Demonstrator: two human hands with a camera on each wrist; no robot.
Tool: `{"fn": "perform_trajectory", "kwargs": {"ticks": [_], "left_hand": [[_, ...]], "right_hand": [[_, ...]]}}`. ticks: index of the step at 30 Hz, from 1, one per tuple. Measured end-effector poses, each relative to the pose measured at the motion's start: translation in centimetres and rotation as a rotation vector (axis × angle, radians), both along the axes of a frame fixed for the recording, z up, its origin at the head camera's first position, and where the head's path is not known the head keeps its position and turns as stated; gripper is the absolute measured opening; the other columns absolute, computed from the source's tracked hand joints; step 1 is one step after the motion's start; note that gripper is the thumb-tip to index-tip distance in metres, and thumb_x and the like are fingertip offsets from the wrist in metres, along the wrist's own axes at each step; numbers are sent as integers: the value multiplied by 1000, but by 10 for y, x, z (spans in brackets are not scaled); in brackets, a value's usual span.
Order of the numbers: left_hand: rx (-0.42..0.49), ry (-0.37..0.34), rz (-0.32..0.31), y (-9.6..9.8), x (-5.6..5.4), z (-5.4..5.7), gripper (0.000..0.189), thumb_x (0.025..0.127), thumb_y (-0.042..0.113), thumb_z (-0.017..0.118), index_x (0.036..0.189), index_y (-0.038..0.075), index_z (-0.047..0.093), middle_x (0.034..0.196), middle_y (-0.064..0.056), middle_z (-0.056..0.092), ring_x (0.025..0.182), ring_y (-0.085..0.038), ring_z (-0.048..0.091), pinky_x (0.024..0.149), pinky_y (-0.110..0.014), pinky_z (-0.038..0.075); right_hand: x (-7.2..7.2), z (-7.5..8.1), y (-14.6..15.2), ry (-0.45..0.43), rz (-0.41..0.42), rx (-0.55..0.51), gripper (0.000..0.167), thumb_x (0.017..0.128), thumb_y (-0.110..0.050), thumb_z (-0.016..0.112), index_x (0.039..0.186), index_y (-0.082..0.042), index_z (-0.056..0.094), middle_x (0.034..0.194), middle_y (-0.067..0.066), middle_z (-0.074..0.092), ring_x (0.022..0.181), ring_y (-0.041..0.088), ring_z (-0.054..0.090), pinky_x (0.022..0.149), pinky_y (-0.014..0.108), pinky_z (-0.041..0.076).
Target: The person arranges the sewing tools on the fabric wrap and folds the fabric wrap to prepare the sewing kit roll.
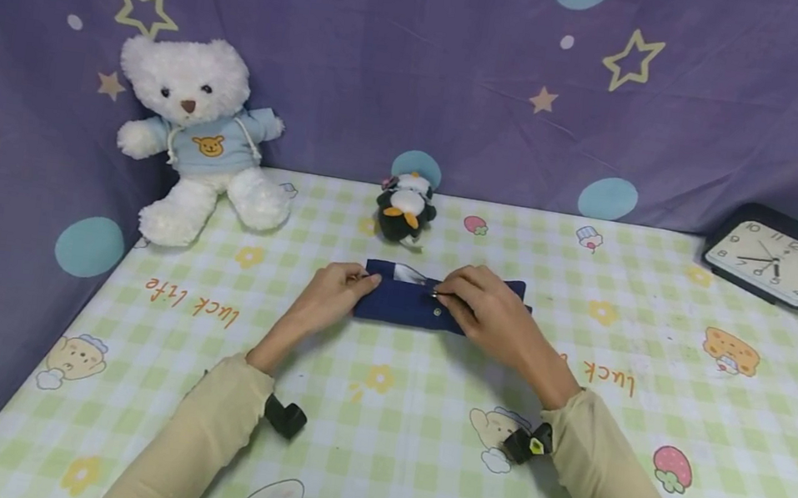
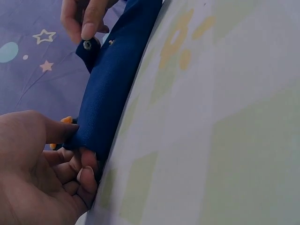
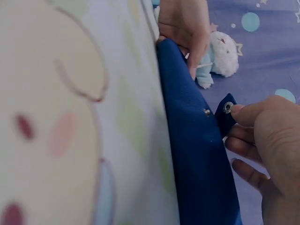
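Note:
A long navy blue pouch (image 1: pixel 403 304) lies crosswise on the table. My left hand (image 1: pixel 334 295) grips its left end, the thumb on top and the other fingers under the edge, as the left wrist view shows. With my right hand (image 1: pixel 492 312) I pinch a small flap (image 3: pixel 225 119) that carries a metal snap, lifted off the pouch. The matching snap stud (image 3: pixel 206 111) shows on the pouch face just beside the flap. A white patch (image 1: pixel 407 274) is visible along the pouch's far side, between the hands. My right hand hides part of the pouch's right portion.
Behind the pouch lies a small penguin plush (image 1: pixel 405 208). A white teddy bear (image 1: pixel 201 139) in a blue hoodie sits at the back left, and a black-framed clock (image 1: pixel 784 258) stands at the back right. A checked cloth (image 1: pixel 372 456) covers the table, with a purple curtain (image 1: pixel 424 59) behind.

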State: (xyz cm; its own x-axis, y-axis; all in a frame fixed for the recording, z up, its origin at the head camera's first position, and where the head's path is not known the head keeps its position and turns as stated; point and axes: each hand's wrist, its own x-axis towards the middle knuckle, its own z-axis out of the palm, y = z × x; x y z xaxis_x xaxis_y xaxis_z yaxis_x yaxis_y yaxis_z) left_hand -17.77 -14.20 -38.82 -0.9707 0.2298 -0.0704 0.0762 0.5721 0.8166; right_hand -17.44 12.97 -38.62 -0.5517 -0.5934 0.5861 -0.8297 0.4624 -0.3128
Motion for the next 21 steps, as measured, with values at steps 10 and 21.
{"fn": "perform_trajectory", "kwargs": {"ticks": [10,21], "left_hand": [[1,18,20,1,1,0,37,107,29,59,77,9,53,60,3,33,52,-15,29,57,-30,29],[4,12,24,0,1,0,40,107,31,59,74,9,51,59,2,33,52,-15,29,58,-31,30]], "right_hand": [[6,-7,2,149,54,23,18,88,3,79,105,0,76,105,11,71,97,27,67,86,42,55],[13,-16,5,217,82,43,17,92,1,75,109,-1,77,110,12,72,101,27,68,88,41,55]]}}
